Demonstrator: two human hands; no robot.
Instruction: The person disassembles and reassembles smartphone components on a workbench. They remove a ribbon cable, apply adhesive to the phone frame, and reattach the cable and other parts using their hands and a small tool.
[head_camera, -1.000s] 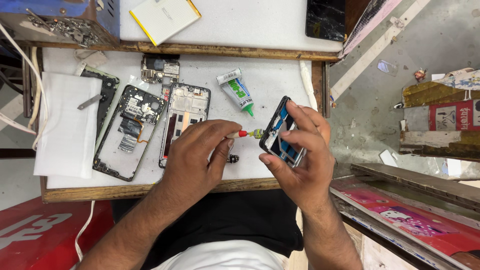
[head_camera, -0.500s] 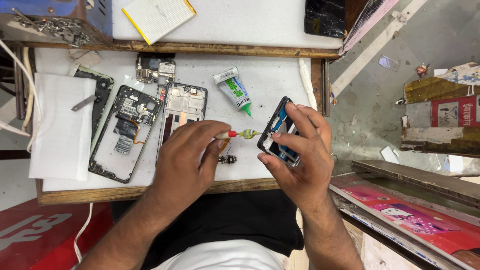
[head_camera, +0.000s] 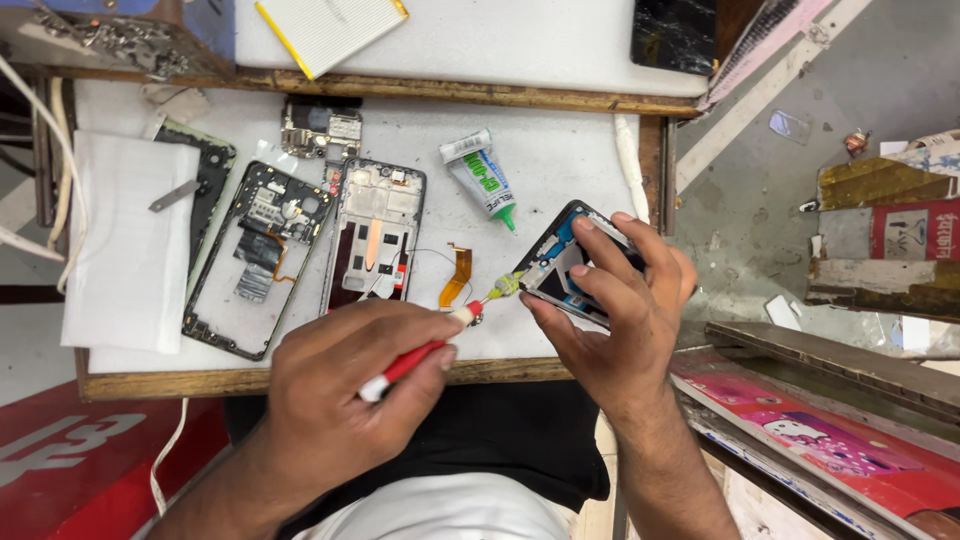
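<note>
Far beyond the left hand (head_camera: 350, 400), toward the counter's (head_camera: 560, 170) left edge, lies a white cloth (head_camera: 125, 240). Nearer, just ahead of that hand, two opened phone frames (head_camera: 255, 260) lie side by side, bare inside. The left hand is closed around a red-handled tool (head_camera: 415, 358), its pale tip reaching toward the right hand (head_camera: 615, 310). Between the hands and beyond them lie an orange flex strip (head_camera: 457, 277) and a white glue tube (head_camera: 480, 175) with a green nozzle. The right hand's fingers curl around a dark phone part (head_camera: 560, 265) with blue inner edging, held tilted at the counter's right edge, touching the tool tip.
</note>
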